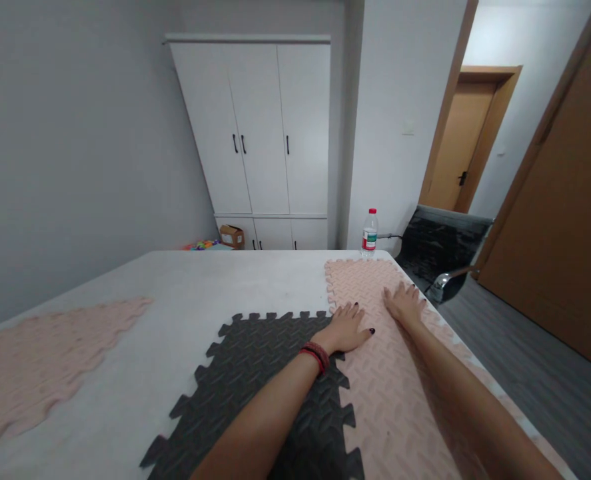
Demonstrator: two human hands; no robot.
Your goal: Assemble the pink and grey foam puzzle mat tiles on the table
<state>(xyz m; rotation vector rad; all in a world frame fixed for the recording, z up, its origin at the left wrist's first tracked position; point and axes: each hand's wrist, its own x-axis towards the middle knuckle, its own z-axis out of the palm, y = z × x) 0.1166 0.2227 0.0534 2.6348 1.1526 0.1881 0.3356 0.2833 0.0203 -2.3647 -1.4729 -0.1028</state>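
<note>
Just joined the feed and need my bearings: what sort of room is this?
Probably a room in a home or small office. A white built-in wardrobe stands against the far wall, wooden doors open off a hallway, and both hands press foam puzzle mats on a pale table.

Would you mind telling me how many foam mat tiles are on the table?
3: a pink tile under both hands, a dark grey tile joined to its left, and a separate pink tile at far left.
</note>
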